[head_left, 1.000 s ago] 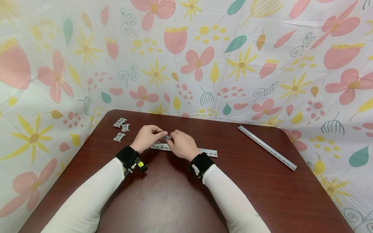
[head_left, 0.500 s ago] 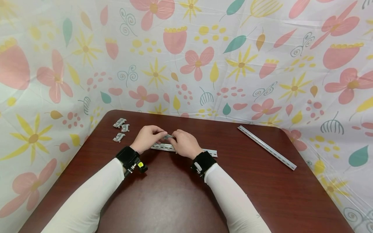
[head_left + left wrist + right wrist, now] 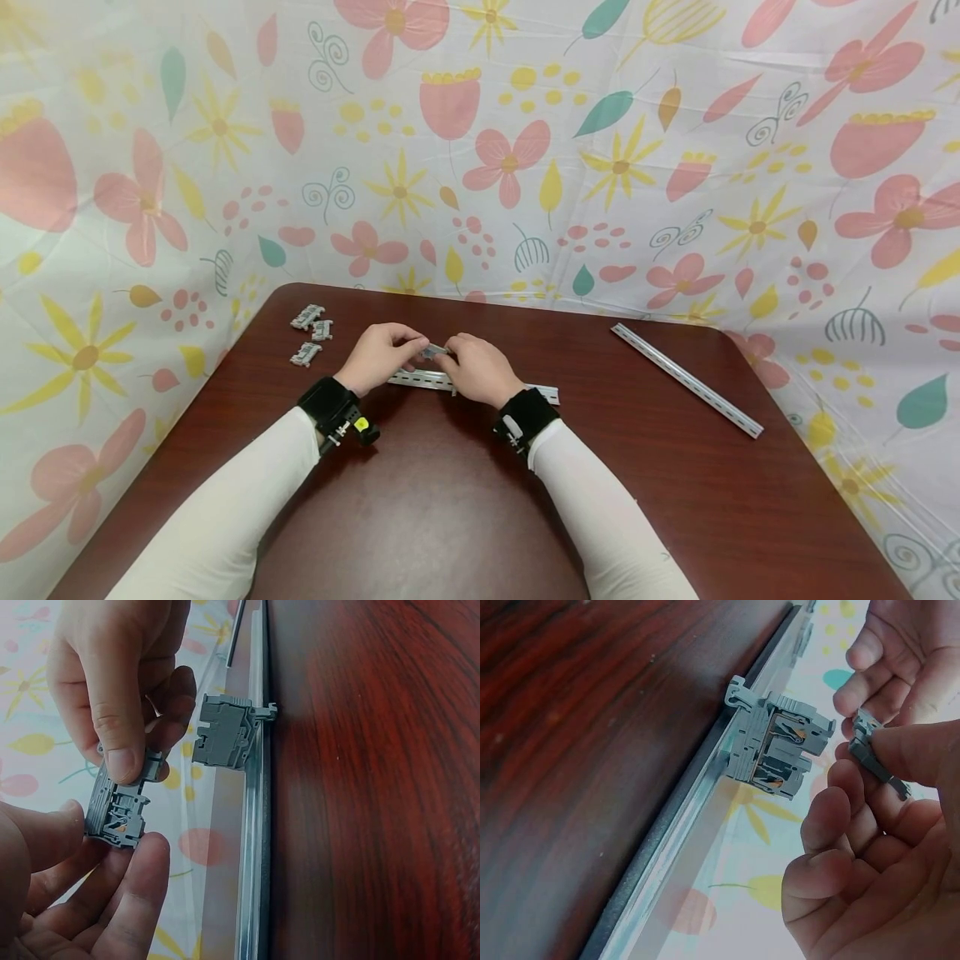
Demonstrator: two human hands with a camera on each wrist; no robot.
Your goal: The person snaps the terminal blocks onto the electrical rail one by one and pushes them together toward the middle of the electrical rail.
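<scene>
A grey DIN rail terminal block is pinched between both hands above the rail. My left hand holds one end with thumb and fingers. The thumb of my right hand lies on the other end, its fingers curled beneath. In the left wrist view, the held block's side shows its inner metal parts. A second terminal block sits on the slotted metal DIN rail, its small foot sticking out past the rail's edge. From the head, my right hand hides most of that block and part of the rail.
Three loose terminal blocks, one of them nearest me, lie at the table's left back. Another DIN rail lies slanted on the right of the brown table. A flower-patterned curtain hangs behind the table.
My right hand has shifted slightly to the right, so more of the held terminal block shows between the hands. The left hand stays almost still.
</scene>
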